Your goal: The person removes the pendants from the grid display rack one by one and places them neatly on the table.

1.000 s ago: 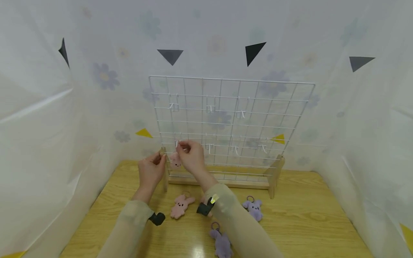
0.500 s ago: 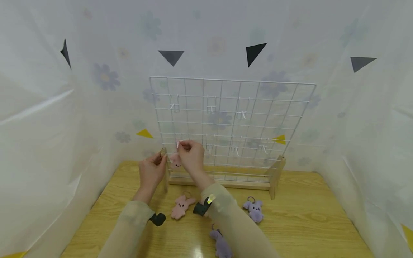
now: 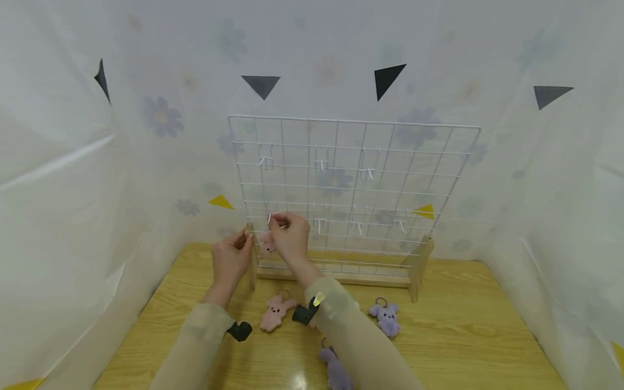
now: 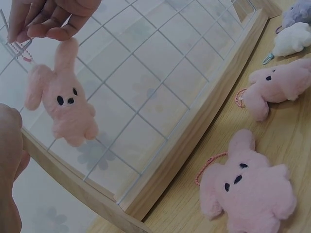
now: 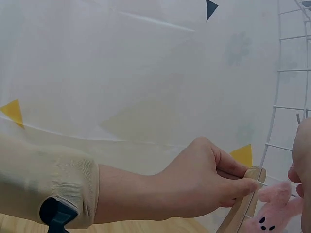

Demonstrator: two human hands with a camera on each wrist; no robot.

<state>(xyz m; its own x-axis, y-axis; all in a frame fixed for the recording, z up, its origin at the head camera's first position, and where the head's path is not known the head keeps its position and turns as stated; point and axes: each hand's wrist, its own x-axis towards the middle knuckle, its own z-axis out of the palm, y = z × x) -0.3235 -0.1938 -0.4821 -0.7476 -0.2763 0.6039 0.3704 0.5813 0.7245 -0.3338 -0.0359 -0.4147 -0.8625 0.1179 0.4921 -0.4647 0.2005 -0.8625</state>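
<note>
My right hand (image 3: 291, 238) pinches the pink ball chain (image 4: 23, 52) of a pink bunny plush keychain (image 4: 70, 104) at a white hook (image 3: 269, 218) low on the left of a wire grid rack. Upright, the bunny hangs below the fingers, in front of the wires. My left hand (image 3: 231, 260) grips the top of the rack's left wooden upright (image 5: 239, 211) between thumb and fingers. In the right wrist view the right hand shows only at the right edge, partly hiding the bunny.
Several white hooks (image 3: 322, 164) hang in two rows on the grid. On the wooden table (image 3: 468, 325) lie pink bunnies (image 4: 252, 189), a white plush (image 4: 293, 39) and purple plushes (image 3: 387, 319), with the right forearm above some. A wooden base bar (image 3: 331, 278) runs under the grid.
Both hands keep nearly the same place and hold. The bunny's position at the hook shows hardly any difference; the head view has shifted slightly.
</note>
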